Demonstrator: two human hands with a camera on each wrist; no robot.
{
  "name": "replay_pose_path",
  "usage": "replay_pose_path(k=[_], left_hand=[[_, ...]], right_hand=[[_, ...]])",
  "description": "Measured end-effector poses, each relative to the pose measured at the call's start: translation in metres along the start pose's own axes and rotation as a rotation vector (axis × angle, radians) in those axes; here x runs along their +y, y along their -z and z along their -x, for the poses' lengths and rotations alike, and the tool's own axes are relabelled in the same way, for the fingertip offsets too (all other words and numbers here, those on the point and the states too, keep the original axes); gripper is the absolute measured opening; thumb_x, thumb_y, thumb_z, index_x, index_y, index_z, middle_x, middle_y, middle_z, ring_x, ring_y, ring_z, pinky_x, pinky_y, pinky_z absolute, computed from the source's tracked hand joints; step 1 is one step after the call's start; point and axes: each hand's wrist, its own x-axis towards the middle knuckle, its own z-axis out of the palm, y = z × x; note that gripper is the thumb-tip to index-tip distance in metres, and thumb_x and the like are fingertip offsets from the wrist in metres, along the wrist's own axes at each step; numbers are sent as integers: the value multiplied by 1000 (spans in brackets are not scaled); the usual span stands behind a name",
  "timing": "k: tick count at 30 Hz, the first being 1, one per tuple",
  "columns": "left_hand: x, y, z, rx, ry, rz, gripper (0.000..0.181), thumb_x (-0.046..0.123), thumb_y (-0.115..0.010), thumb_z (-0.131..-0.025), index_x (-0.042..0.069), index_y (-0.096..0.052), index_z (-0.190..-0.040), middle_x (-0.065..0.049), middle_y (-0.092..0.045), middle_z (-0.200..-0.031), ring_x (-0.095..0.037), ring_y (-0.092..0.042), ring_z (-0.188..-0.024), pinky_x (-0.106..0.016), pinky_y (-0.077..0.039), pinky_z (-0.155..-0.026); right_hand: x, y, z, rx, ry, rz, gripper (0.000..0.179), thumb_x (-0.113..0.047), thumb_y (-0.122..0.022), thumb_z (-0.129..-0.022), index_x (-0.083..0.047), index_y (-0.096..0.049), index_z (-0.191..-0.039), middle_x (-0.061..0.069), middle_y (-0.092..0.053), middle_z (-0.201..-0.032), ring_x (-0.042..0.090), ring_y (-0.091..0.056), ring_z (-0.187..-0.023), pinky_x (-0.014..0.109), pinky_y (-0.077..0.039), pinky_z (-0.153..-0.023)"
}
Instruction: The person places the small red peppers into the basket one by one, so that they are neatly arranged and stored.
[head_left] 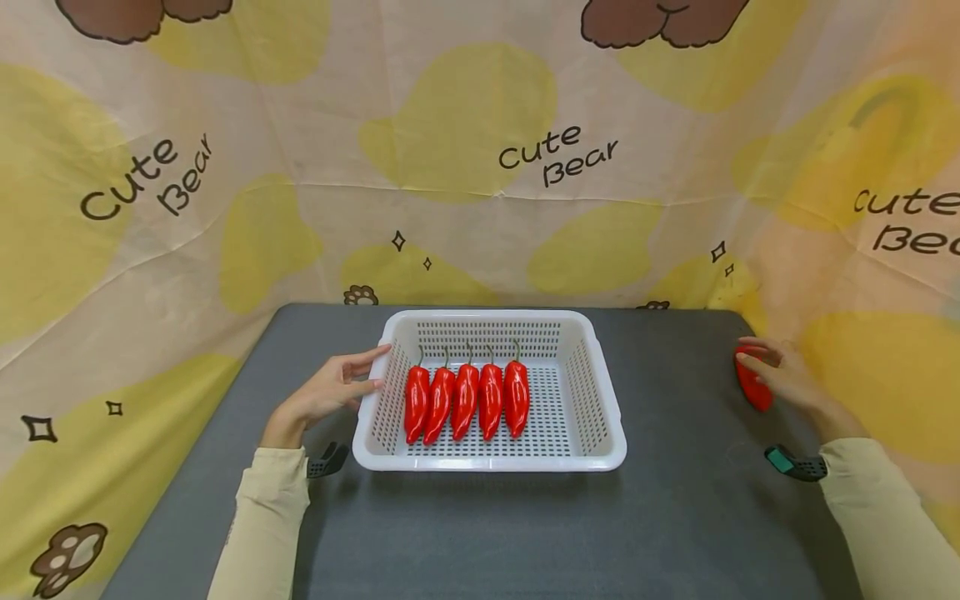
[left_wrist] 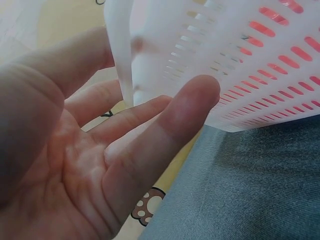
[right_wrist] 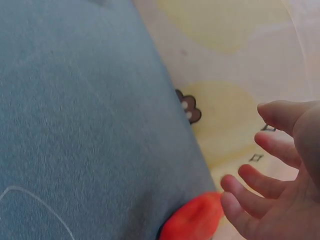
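Observation:
My left hand (head_left: 330, 392) is at the left rim of a white plastic basket (head_left: 487, 464), its fingers extended along the rim. In the left wrist view the fingertips (left_wrist: 197, 97) overlap the basket's slotted side wall (left_wrist: 240, 75). Inside lie several glossy red chili peppers (head_left: 467, 400) in a row, their thin stems towards the back. At the table's right edge another red pepper (head_left: 752, 385) lies partly hidden beneath my right hand (head_left: 783, 379). The right wrist view has those fingers spread and loosely bent, fingertips right beside the red pepper (right_wrist: 192, 220).
A dark grey table (head_left: 480, 533) carries the basket near its back edge. Cloth (head_left: 457, 125) with yellow patches and bear print hangs behind and along both sides. Dark straps sit at the left wrist (head_left: 327, 460) and right wrist (head_left: 797, 463).

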Motion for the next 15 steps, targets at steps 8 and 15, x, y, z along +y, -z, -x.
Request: replay_pose_path(k=[8, 15], left_hand=[[1, -1, 1, -11, -2, 33, 71, 16, -65, -99, 11, -29, -160, -27, -38, -158, -32, -68, -112, -47, -64, -80], [1, -1, 1, -9, 0, 28, 71, 16, -65, -99, 11, -29, -160, -27, -37, -158, -32, -68, -112, -47, -64, -80]], right_hand=[[19, 3, 3, 46, -103, 64, 55, -26, -48, -107, 16, -35, -141, 44, -24, -149, 63, -32, -129, 67, -43, -98], [36, -2, 0, 85, -142, 59, 50, -16, -48, -104, 16, -38, -141, 45, -8, -157, 68, -25, -130, 75, -31, -105]])
